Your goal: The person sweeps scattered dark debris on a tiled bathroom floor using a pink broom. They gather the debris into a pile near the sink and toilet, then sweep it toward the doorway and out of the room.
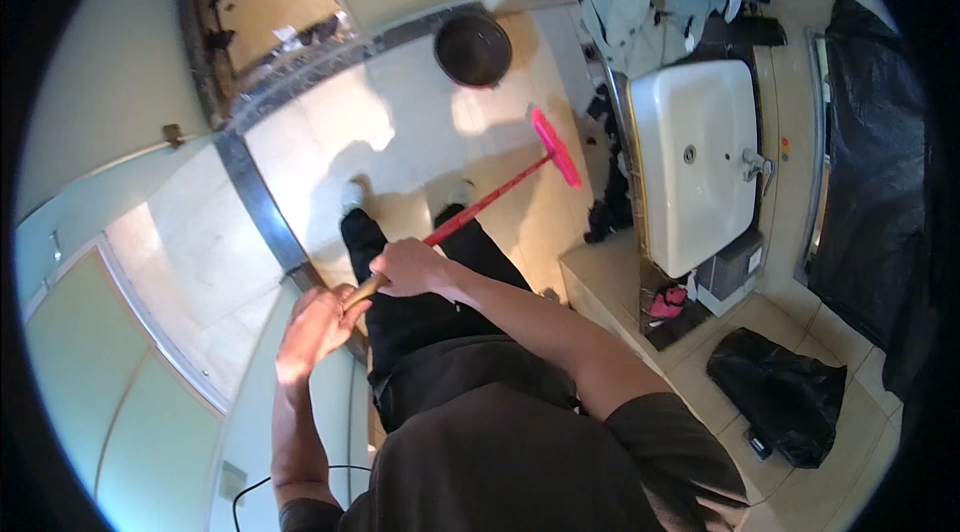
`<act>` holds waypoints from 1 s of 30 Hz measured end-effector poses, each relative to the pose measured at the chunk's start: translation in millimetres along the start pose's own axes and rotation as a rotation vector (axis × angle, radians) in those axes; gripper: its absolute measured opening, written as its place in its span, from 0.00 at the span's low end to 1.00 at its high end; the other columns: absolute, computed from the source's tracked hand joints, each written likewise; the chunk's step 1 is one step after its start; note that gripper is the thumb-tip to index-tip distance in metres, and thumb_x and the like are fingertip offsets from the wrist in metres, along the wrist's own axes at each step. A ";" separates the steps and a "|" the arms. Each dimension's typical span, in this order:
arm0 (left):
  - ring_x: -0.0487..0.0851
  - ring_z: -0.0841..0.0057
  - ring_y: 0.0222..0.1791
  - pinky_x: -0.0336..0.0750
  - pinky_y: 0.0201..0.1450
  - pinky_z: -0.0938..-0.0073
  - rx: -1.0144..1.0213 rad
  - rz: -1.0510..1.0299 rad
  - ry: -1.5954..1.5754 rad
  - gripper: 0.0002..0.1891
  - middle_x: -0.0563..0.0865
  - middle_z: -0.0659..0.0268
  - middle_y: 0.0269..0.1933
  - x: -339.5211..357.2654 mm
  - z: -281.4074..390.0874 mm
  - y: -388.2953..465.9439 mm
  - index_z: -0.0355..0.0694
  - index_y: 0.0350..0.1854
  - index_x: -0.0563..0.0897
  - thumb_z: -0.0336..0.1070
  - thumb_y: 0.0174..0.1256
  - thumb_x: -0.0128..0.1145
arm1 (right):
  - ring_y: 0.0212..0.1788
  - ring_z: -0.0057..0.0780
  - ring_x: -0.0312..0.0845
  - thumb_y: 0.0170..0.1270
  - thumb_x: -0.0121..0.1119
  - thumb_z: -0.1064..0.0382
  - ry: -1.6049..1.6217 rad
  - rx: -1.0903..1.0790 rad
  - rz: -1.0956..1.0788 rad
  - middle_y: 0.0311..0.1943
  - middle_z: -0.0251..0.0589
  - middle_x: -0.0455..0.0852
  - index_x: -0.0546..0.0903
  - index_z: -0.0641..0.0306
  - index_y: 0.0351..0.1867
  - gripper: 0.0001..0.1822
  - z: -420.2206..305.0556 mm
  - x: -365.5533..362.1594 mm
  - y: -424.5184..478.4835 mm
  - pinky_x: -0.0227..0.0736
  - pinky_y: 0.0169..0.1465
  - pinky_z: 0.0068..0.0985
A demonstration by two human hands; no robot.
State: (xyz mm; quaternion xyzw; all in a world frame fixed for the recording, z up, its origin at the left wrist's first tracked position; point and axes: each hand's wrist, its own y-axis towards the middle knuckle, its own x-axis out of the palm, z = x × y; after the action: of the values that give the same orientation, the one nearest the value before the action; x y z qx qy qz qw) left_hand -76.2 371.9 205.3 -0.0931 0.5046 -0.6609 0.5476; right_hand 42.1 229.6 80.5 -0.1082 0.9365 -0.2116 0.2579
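Note:
My left hand (313, 325) grips the tan upper end of a long broom handle. Further down the same handle, my right hand (411, 267) is closed around it. The red shaft of the broom (491, 196) slants away from me to a bright pink head (556, 148), which is at the pale tiled floor (420, 119) beyond my right foot. A dark round bucket (473, 50) stands past the broom head, near the stone threshold.
To the right, a white washbasin (694, 164) with a metal tap (756, 166) sits on a counter, grey-green clothing (652, 6) heaped beyond it. Dark items (611, 194) lie below the counter. A black plastic bag (780, 397) rests on a tiled surface. Dark stone strips (262, 202) edge the floor.

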 end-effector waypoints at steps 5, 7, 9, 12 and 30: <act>0.83 0.52 0.28 0.76 0.35 0.55 0.096 0.163 0.093 0.16 0.83 0.51 0.25 -39.1 -47.8 -76.1 0.39 0.33 0.85 0.48 0.66 0.58 | 0.29 0.53 0.82 0.55 0.61 0.52 0.002 -0.187 -0.096 0.20 0.51 0.82 0.80 0.62 0.21 0.15 -73.4 6.5 48.0 0.74 0.34 0.47; 0.82 0.50 0.28 0.75 0.34 0.53 0.059 0.269 0.063 0.15 0.83 0.50 0.25 -50.2 -71.0 -101.4 0.40 0.30 0.85 0.47 0.66 0.57 | 0.28 0.54 0.80 0.56 0.61 0.52 0.032 -0.259 -0.103 0.20 0.52 0.81 0.80 0.61 0.21 0.15 -107.6 4.2 68.6 0.72 0.33 0.47; 0.82 0.50 0.28 0.76 0.35 0.53 0.054 0.347 -0.013 0.17 0.83 0.50 0.25 -71.7 -98.3 -129.1 0.39 0.29 0.84 0.49 0.66 0.56 | 0.28 0.54 0.80 0.56 0.61 0.53 0.002 -0.276 -0.159 0.20 0.52 0.81 0.80 0.63 0.21 0.15 -140.7 7.1 101.9 0.71 0.32 0.46; 0.83 0.49 0.30 0.77 0.36 0.53 -0.088 0.321 -0.019 0.22 0.84 0.49 0.27 -101.0 -122.3 -160.9 0.39 0.29 0.86 0.53 0.70 0.51 | 0.30 0.54 0.80 0.53 0.61 0.58 -0.012 -0.358 -0.269 0.22 0.53 0.81 0.80 0.65 0.23 0.11 -193.5 5.3 147.7 0.71 0.35 0.45; 0.85 0.47 0.32 0.79 0.35 0.47 -0.178 0.405 0.146 0.11 0.85 0.48 0.31 -229.0 -121.7 -106.2 0.38 0.46 0.77 0.37 0.70 0.45 | 0.30 0.51 0.80 0.41 0.62 0.66 -0.194 -0.542 -0.240 0.23 0.50 0.83 0.82 0.63 0.22 0.05 -217.9 -119.2 306.7 0.73 0.33 0.44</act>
State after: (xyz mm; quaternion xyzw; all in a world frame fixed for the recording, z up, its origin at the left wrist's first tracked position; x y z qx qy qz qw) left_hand -137.6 616.3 327.8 0.0102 0.6075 -0.4952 0.6209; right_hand -1.2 613.0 163.4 -0.3024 0.9104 0.0284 0.2810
